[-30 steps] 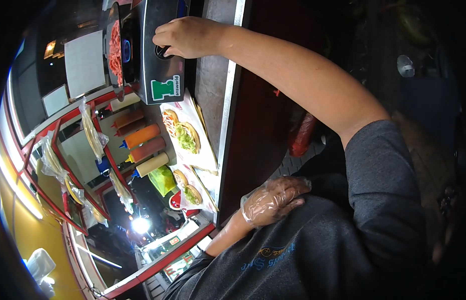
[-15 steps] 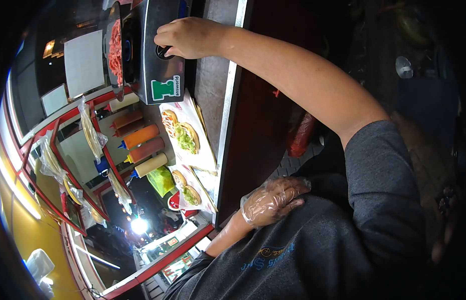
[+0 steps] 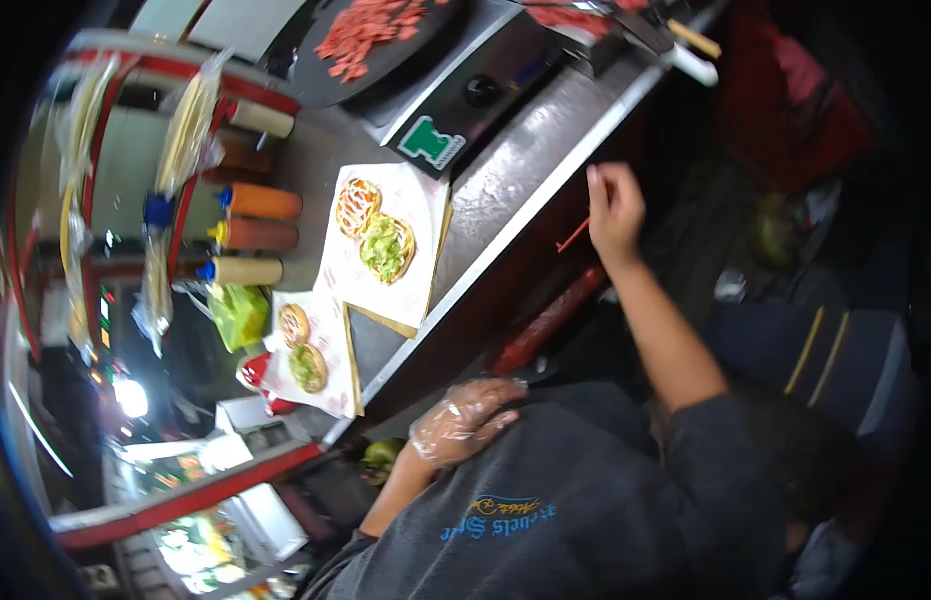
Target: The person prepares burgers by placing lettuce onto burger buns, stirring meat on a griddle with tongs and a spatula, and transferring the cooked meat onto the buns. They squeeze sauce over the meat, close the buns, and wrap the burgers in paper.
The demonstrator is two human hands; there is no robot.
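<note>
My right hand [image 3: 617, 212], bare, hangs in the air just off the counter edge, loosely curled with a gap between thumb and fingers. Nothing shows in it. In a clear plastic glove, my left hand [image 3: 469, 420] lies with its fingers stretched against the front of my dark shirt. On the steel counter [image 3: 505, 190], opened burger buns with shredded lettuce [image 3: 385, 248] and sauce lie on white paper [image 3: 425, 210]. A second, smaller pair of dressed buns [image 3: 306, 366] is on another sheet. Behind is a stove with a black control knob [image 3: 482, 90].
Reddish chopped meat [image 3: 370, 35] lies on a dark round pan [image 3: 330, 90] over the stove. Sauce bottles [image 3: 260, 235] stand along the counter's far side near a green bag [image 3: 237, 315]. A wooden-handled tool [image 3: 693, 38] sticks out over the counter edge. Bagged wraps [image 3: 190, 130] hang on a red frame.
My right hand has let go of the stove knob and drawn back past the counter edge. My left hand stays against the shirt. The view has turned, showing more meat and the tool.
</note>
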